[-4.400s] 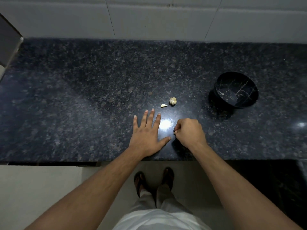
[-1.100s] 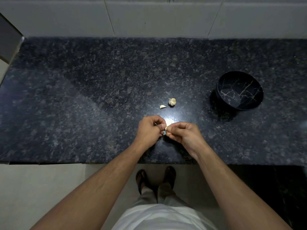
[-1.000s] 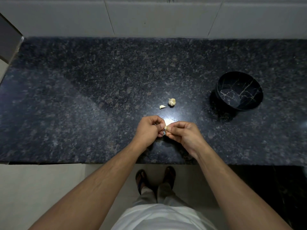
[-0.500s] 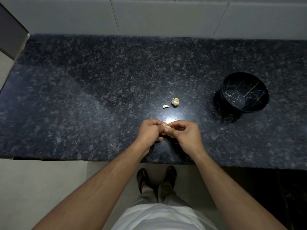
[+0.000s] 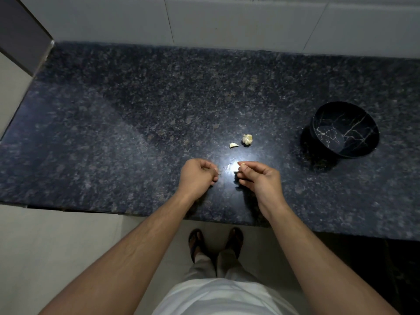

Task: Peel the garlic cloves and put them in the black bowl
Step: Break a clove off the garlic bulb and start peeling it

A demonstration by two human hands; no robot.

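Note:
My right hand (image 5: pixel 259 177) pinches a small pale garlic clove (image 5: pixel 242 164) at its fingertips, just above the dark granite counter (image 5: pixel 136 133). A hand's width to the left, my left hand (image 5: pixel 197 176) has its fingers curled; whether they hold a bit of skin is too small to tell. A partial garlic bulb (image 5: pixel 247 139) and a loose clove (image 5: pixel 234 145) lie on the counter just beyond my hands. The black bowl (image 5: pixel 345 129) with white veining stands at the right and looks empty.
A white tiled wall (image 5: pixel 227 21) runs along the counter's back. A dark panel (image 5: pixel 22 35) stands at the far left corner. The counter's front edge (image 5: pixel 91 208) lies just under my wrists, with floor and my feet below.
My hands, which were together working on the clove, have drawn apart. The clove stays in my right hand and my left hand has moved left.

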